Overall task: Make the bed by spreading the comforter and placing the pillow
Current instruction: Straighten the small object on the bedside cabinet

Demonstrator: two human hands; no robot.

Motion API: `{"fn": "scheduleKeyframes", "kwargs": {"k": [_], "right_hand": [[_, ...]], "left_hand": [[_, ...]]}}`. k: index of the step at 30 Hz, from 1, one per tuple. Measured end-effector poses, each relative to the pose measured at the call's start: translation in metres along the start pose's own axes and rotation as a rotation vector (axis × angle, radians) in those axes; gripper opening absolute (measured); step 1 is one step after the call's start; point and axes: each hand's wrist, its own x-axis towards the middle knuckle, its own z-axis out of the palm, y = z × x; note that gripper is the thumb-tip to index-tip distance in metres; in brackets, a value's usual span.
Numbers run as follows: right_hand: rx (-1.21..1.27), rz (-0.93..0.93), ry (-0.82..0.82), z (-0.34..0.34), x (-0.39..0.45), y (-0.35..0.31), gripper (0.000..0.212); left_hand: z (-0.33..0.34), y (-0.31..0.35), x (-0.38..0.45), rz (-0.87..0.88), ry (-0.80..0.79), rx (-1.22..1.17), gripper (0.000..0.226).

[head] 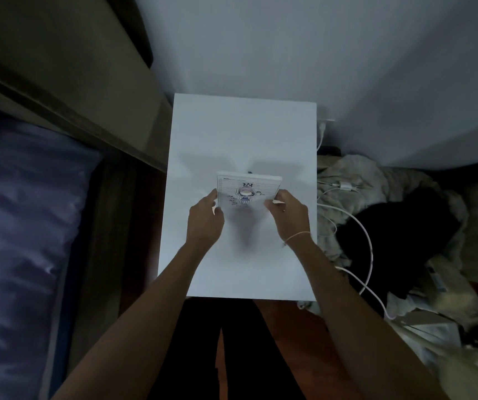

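Both my hands hold a small white book or notebook (248,192) with a cartoon figure and a crown drawn on its cover, just above a white bedside table (240,131). My left hand (206,219) grips its left edge and my right hand (288,213) grips its right edge. At the far left lies the bed with a purple satin sheet or pillow (21,215), beside a brown headboard (67,67). No comforter is in view.
A heap of beige and black clothes (390,226) with white charging cables (367,241) lies on the floor right of the table. White walls stand behind. My dark-trousered legs (223,350) stand on the reddish wooden floor in front of the table.
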Motion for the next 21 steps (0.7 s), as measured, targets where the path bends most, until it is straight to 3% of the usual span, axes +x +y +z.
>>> {"fn": "scheduleKeyframes", "kwargs": {"k": [2,8,21], "right_hand": [[0.016,-0.002,0.073,0.009,-0.008,0.003,0.023],[-0.07,0.036,0.142,0.034,-0.022,0.007,0.064],[0.008,-0.047,0.16,0.028,0.126,-0.052,0.064]], "left_hand": [[0.004,0.001,-0.004,-0.028,0.011,-0.017,0.054],[0.018,0.001,-0.007,-0.039,0.003,-0.048,0.07],[-0.005,0.041,0.144,0.05,0.087,-0.029,0.065]]}}
